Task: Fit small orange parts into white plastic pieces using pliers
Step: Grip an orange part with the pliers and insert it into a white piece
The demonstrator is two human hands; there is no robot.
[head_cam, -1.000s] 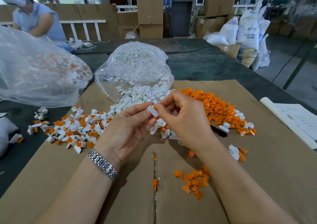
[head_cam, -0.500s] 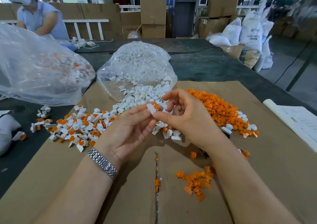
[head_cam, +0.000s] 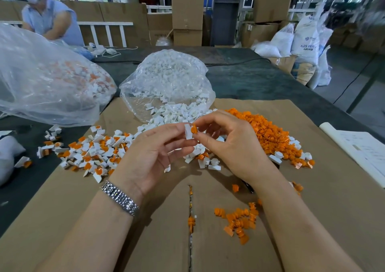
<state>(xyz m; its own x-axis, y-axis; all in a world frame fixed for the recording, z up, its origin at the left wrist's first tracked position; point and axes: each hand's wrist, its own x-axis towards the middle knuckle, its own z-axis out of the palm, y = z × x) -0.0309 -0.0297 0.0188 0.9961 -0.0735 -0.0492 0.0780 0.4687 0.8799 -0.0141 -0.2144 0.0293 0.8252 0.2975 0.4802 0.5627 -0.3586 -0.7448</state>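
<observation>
Orange part now meets the white piece.
Left hand (head_cam: 155,157) pinches white piece (head_cam: 188,131); right hand (head_cam: 233,144) has brought the pinched orange part (head_cam: 194,129) against it, fitting barehanded.

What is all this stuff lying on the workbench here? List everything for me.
white piece: one, white, pinched in the left hand
orange part: one, orange, at the right hand's fingertips, against the white piece
loose orange parts: big heap, orange, right of the hands
small orange heap: a handful, orange, near the right forearm
fitted pieces: many, white with orange, spread out left
open bag: one, clear, white pieces spilling out, centre back
large bag: one, clear, far left
cardboard sheet: brown, covering the bench
papers: white, right edge
wristwatch: one, silver, left wrist
left hand: holding the white piece
right hand: holding the orange part
</observation>
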